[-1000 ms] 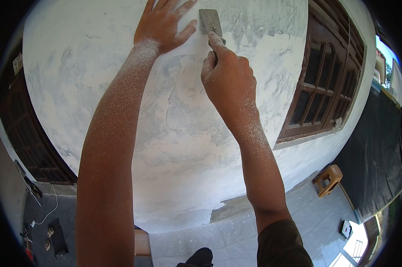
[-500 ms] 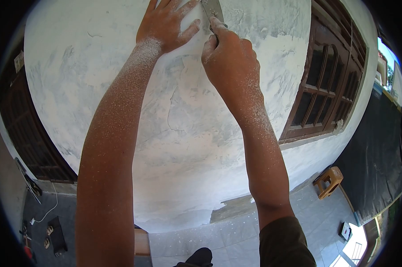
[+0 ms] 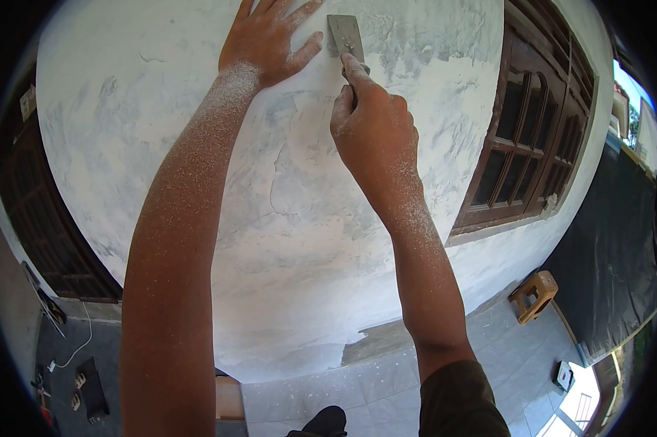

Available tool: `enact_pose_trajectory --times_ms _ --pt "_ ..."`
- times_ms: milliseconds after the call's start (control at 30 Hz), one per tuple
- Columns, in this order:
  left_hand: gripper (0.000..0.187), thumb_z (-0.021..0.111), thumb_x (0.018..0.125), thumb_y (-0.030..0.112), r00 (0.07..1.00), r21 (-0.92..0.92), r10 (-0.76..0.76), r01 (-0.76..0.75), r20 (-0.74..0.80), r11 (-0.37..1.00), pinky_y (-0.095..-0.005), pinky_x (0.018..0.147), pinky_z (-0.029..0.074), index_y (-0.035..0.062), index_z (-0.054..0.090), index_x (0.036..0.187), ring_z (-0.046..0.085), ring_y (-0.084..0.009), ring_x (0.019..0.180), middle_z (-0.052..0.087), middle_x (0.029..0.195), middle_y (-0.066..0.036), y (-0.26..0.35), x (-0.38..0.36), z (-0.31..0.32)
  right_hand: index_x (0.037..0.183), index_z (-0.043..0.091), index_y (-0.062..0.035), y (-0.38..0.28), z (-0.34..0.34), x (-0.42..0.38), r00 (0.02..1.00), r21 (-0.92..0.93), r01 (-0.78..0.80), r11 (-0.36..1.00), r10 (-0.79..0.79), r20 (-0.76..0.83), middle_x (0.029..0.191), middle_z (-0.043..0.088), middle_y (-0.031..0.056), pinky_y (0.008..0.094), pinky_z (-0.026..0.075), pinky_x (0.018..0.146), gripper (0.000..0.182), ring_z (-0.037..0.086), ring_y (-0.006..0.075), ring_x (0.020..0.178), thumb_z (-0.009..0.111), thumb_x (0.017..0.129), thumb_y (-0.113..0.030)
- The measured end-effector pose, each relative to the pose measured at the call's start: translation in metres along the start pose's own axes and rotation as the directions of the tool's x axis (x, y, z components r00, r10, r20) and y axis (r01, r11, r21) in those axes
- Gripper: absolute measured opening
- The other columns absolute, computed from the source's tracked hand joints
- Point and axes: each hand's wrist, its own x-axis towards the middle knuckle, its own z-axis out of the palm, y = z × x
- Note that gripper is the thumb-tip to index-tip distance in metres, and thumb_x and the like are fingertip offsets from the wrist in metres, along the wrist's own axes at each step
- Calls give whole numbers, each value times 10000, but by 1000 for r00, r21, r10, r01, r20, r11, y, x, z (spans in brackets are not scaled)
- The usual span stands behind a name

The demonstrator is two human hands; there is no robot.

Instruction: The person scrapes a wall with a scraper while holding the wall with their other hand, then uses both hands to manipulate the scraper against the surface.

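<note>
Your right hand clamps the flat grey metal scraper, likely light and stiff, best held below the blade; your left hand lies spread against the patchy white wall.

No writing or numbers seem legible in this distorted view.

Dark olive sleeve, white-dusted forearms.
</note>
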Motion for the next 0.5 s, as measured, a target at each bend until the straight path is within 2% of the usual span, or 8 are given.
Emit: enact_pose_trajectory --times_ms 100,133,267,333,500 --pt "694 436 978 500 1000 17 5 -5 18 1000 -504 1262 60 163 312 1572 117 -271 1551 183 1668 -128 0 -1 2 1341 631 -60 -4 1 23 998 51 19 998 -16 -63 918 743 220 425 624 687 372 752 315 734 550 985 -127" --pt "692 435 978 501 1000 28 2 -2 25 1000 -502 1262 57 167 313 1572 117 -270 1551 182 1669 -126 -1 -1 3 1343 629 -58 -5 2 25 994 19 49 999 -47 -94 918 744 216 431 625 694 372 751 321 734 551 987 -134" --pt "689 432 978 506 1000 -9 3 -3 -5 1000 -502 1262 55 167 326 1567 112 -271 1552 178 1671 -122 1 -1 1 1339 630 -53 -4 -3 6 1000 -30 -11 999 11 2 925 746 211 436 625 704 370 751 328 750 548 991 -147" --pt "683 432 981 502 999 -10 -18 19 30 1000 -502 1262 51 162 332 1565 109 -275 1552 177 1670 -125 2 -1 -3 1337 633 -57 -2 -2 6 999 21 -30 999 29 22 927 746 210 435 626 713 369 751 330 756 551 990 -153" --pt "687 454 976 489 1000 3 3 -3 18 1000 -510 1261 62 155 331 1564 124 -284 1549 191 1665 -130 0 -2 1 1336 636 -66 -7 -2 22 999 15 6 1000 -6 -34 919 746 210 434 625 720 366 752 327 761 555 990 -150"
